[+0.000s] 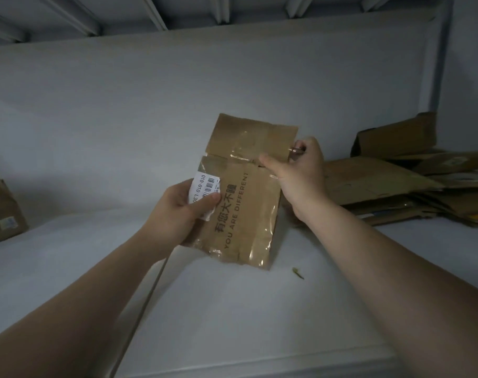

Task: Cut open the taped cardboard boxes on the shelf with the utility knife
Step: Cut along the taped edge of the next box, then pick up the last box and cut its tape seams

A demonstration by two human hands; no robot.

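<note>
At frame centre the box (243, 192) is held above the white shelf (205, 309), and the left hand (178, 211) clamps its lower-left edge with the thumb on the label (205, 184). The right hand (300, 173) is at the box's right edge, fingers (300, 145) curled round a small metal knife (296, 150) and thumb on the taped seam. Flattened cardboard (396, 181) is piled at right.

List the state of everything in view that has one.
Labelled cardboard box: held off the shelf, tape seam partly parted.
Left hand: grips the box's labelled edge.
Right hand: thumb at seam, fingers curled round utility knife.
Utility knife: mostly hidden in fist.
Cardboard pile: flattened, stacked right.
Far-left box: sealing unclear.
</note>
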